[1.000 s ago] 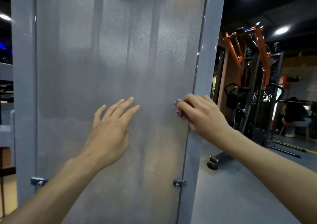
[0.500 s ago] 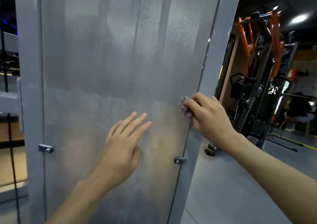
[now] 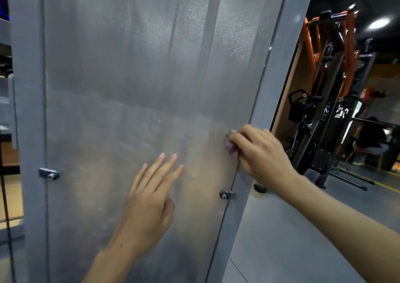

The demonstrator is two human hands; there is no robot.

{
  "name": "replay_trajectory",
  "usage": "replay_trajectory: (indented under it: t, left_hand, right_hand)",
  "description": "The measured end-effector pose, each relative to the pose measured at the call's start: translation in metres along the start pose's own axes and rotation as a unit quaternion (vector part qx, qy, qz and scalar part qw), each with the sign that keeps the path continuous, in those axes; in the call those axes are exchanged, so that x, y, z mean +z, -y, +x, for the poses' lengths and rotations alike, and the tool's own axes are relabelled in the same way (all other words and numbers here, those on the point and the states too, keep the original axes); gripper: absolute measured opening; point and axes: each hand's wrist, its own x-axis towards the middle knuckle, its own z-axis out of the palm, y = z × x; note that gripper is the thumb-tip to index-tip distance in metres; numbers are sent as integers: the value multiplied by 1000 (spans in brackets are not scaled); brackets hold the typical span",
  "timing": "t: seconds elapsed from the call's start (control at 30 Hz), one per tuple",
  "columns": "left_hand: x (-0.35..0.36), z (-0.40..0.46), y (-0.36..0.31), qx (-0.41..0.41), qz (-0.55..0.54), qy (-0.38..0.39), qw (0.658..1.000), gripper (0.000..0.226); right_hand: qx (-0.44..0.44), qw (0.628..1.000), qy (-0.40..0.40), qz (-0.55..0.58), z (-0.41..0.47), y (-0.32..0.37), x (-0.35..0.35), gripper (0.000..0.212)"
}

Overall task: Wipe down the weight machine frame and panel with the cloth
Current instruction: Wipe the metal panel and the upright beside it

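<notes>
Against the panel (image 3: 129, 76), right hand (image 3: 263, 152) fingers (image 3: 239, 140) grip cloth (image 3: 231, 146).

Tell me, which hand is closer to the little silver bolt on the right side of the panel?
The left. The left hand lies flat on the panel, level with the bolt and just to its left. The right hand, gripping the cloth, is above it.

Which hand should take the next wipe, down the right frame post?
Right. The right hand already grips the cloth at the panel edge beside the post; the left hand is flat, clothless.
</notes>
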Motion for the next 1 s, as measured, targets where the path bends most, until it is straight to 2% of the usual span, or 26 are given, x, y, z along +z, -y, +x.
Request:
replay_trajectory:
  t: [0.1,0.17,0.23,0.27,0.33,0.4,0.47,0.6,0.7,0.77,0.83,0.93,1.0]
  left_hand:
    - [2,-6,1,-2,7,-10,1000,69]
    - [3,-9,1,4,18,-11,1000,70]
    - [5,-10,2,16,32,-9,999,70]
    - [6,-9,3,20,38,-10,999,70]
    - [7,-6,6,24,48,-14,998,72]
    - [7,-5,7,20,53,-13,998,73]
    - [7,-5,8,18,52,-12,998,73]
    - [6,-10,8,22,51,-1,998,72]
    - [7,-13,9,23,48,8,999,71]
    - [8,-15,11,19,44,10,999,71]
    - [8,-17,13,13,41,7,999,71]
    - [6,-18,16,6,38,1,999,71]
    - [6,-18,17,7,37,-2,999,71]
  right_hand:
    - [-70,997,33,31,-34,33,22,7]
    - [-128,989,59,34,-44,40,27,24]
    - [-165,984,59,12,-30,31,19,29]
    - [-158,987,44,4,-18,23,14,25]
    - [-77,997,-13,1,9,2,-2,12]
    - [26,998,-59,9,25,-8,-10,17]
    - [38,997,-65,25,19,5,-1,14]
    - [-119,992,21,31,-32,48,30,9]
    - [-207,977,59,-11,-26,37,25,10]
    - [-182,983,14,-25,5,20,12,11]
    - [-105,993,-32,-43,33,5,-3,5]
    - [0,998,-66,-14,37,12,1,16]
    - [-32,998,-50,18,17,34,17,11]
